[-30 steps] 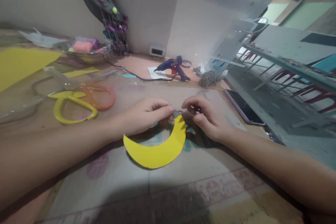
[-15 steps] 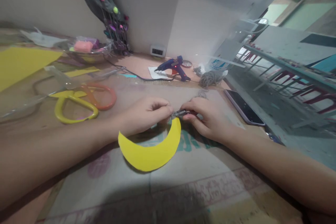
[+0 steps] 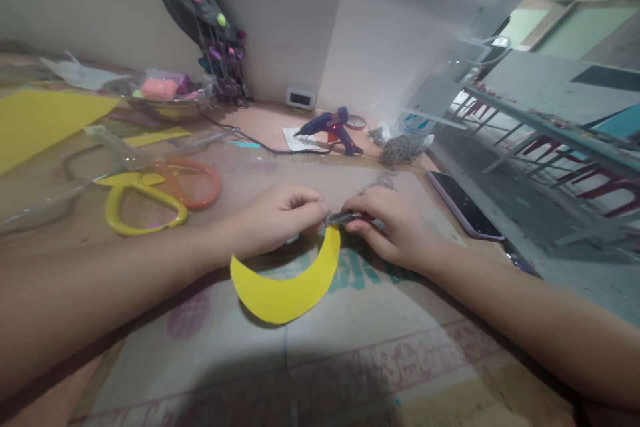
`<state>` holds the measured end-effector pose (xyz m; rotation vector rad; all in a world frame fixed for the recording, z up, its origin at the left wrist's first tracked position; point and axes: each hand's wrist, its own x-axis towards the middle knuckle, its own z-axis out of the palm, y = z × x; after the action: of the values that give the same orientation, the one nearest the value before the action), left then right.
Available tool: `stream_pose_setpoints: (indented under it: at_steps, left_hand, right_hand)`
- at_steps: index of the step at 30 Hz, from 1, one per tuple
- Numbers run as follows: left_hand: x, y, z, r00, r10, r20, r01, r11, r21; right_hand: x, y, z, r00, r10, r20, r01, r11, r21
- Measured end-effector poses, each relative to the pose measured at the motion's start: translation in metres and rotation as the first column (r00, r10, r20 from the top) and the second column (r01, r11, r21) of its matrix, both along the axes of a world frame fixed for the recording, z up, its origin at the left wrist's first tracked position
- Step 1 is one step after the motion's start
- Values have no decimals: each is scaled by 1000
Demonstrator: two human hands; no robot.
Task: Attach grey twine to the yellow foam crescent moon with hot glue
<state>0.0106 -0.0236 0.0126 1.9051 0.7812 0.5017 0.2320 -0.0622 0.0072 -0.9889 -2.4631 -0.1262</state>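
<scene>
Yellow crescent (image 3: 281,300) crosswise, horns away

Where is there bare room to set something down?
Most room: the cardboard nearer the wearer than the yellow crescent. A smaller strip lies between the left hand and the hot glue gun. Crowded: the left, with scissors and yellow paper; right side, with yarn and smartphone.

**Workstation Layout**

The crescent cutout (image 3: 285,297) is being held over the cardboard sheet (image 3: 415,320), its right tip between the left hand (image 3: 280,217) and right hand (image 3: 393,223). Both hands are being flanked by scissors (image 3: 131,159), left, and a phone (image 3: 465,205), right. Behind, a glue gun (image 3: 333,125) is being flanked by a bowl (image 3: 167,109), left, and a yarn ball (image 3: 403,149), right.
</scene>
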Motion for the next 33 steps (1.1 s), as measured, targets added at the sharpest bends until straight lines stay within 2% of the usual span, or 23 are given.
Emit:
stream_pose_setpoints:
  at_steps: [15,33]
  left_hand:
    - [0,0,3,999,-39,25,42,992,-115]
    - [1,-1,7,999,0,50,8,988,-156]
  right_hand:
    - [1,1,-1,999,23,24,-25,995,97]
    - [1,1,0,999,7,-32,-6,999,32]
